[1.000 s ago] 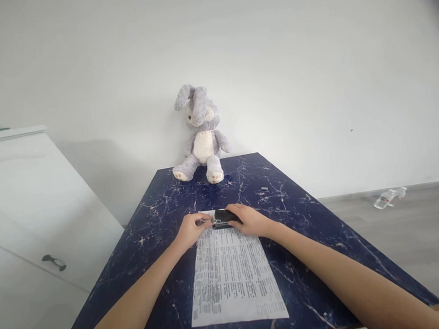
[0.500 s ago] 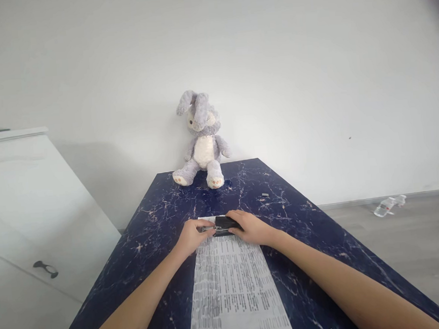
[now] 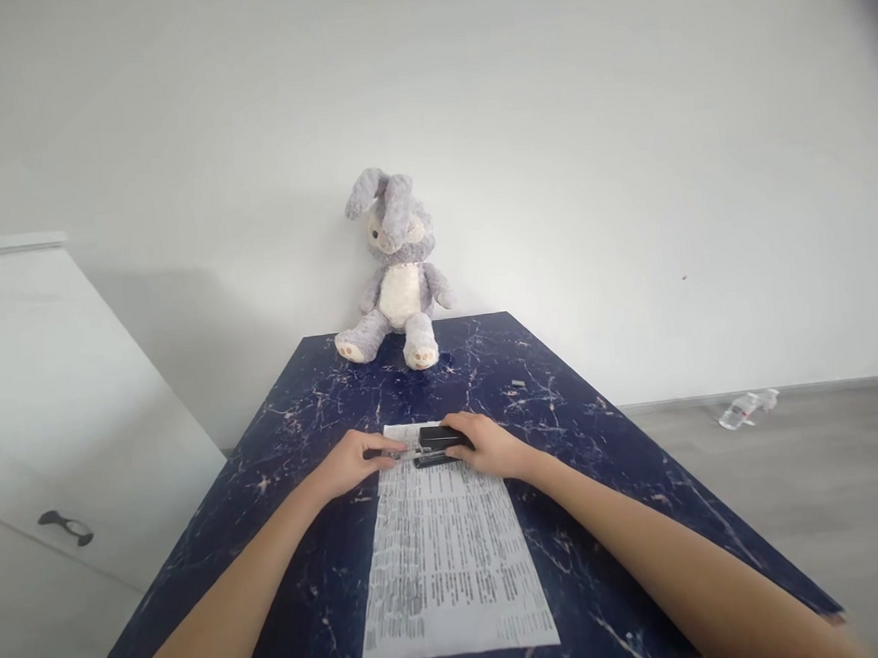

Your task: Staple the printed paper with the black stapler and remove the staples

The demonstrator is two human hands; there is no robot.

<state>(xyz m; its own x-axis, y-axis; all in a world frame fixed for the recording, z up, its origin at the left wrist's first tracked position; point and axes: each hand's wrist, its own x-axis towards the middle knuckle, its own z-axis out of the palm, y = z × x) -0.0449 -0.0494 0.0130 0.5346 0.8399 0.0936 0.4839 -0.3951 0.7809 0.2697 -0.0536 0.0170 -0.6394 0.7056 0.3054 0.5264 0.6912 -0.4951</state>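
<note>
The right hand is closed around the 3 o'clock end of a black stapler. The left hand, at the stapler's 9 o'clock end, pinches a slim metal strip between thumb and fingertips. The strip lies in line with the stapler's body; how far it reaches inside cannot be told.

For good control, brace the body with the right hand and guide the strip straight along the 9–3 o'clock line. Avoid twisting, which could bind it. Hold fingertips clear of the edges.

The stapler is black with bright metal along its lower part. It rests across the 12 o'clock end of a printed sheet on the dark blue marbled table. A small grey piece lies near 2 o'clock from the stapler; a plush rabbit sits farther off at 12 o'clock.
</note>
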